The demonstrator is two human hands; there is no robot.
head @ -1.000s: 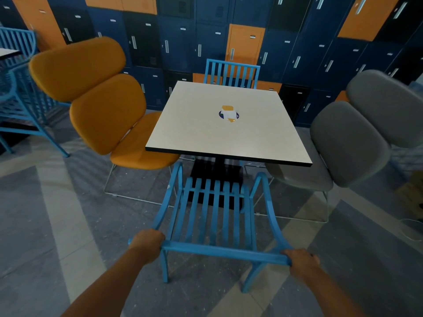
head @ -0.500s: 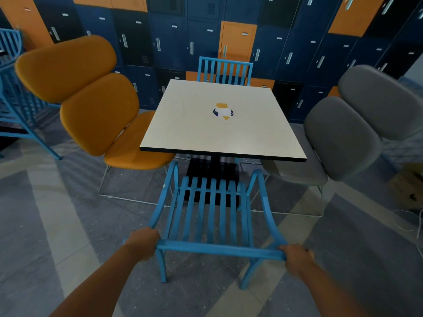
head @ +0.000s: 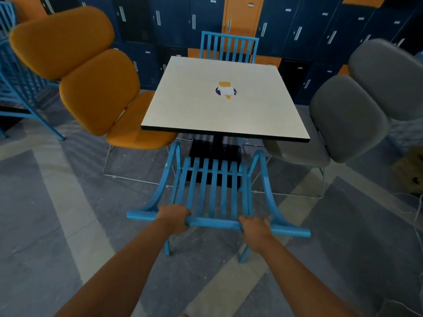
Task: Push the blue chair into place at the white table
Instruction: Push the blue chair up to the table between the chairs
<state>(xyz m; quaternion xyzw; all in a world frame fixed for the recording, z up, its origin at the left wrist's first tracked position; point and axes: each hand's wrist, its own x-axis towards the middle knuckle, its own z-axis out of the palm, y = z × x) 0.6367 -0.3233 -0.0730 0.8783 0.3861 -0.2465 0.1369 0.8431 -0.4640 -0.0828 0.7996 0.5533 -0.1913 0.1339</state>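
The blue slatted chair (head: 214, 188) stands at the near side of the square white table (head: 201, 110), its back towards me. Its seat front is hidden under the table's near edge. My left hand (head: 175, 218) is closed around the chair's top rail left of centre. My right hand (head: 254, 226) grips the same rail right of centre. Both arms reach forward from the bottom of the view.
An orange padded chair (head: 91, 88) sits at the table's left and a grey padded one (head: 350, 115) at its right. Another blue chair (head: 229, 45) stands at the far side, before a wall of blue and orange lockers (head: 297, 26). More blue chairs (head: 16, 88) crowd the far left. A small sticker (head: 225, 90) marks the tabletop.
Both hands have slid inward along the top rail from its ends towards the middle. The chair sits a little further under the table, and my view has come closer.
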